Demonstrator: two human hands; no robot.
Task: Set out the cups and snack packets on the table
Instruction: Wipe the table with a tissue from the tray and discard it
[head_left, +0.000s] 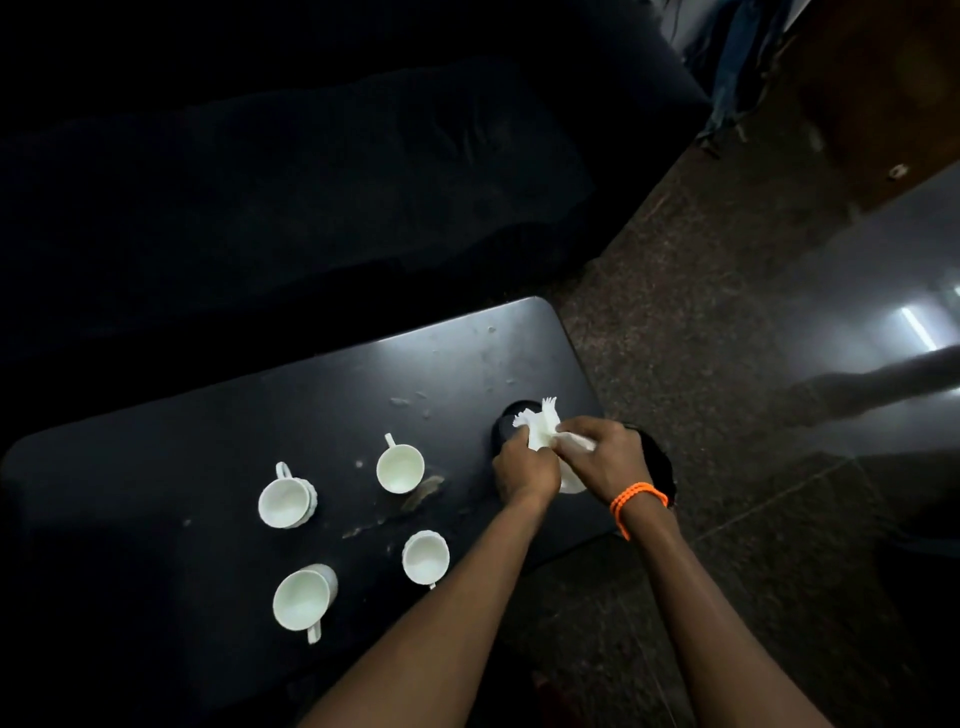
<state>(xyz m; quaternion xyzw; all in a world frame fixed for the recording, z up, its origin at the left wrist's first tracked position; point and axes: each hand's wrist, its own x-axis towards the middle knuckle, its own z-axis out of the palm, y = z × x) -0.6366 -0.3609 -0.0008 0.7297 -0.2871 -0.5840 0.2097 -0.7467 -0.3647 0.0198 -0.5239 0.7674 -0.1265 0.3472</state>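
Both hands, left (524, 470) and right (605, 457), pinched together on a crinkly white packet (540, 428) over a dark bowl (511, 415) at the table's (208, 415) right end. Four white cups (400, 468) upright, spread left.

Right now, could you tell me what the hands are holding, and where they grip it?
Both hands, left hand and right hand, pinch a white packet near its crumpled top, over a dark round dish.

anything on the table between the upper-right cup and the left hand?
Nothing standing. Head view shows only bare dark table, scuffed and smudged, between the upper-right cup and the left hand, which with the right hand grips a white packet.
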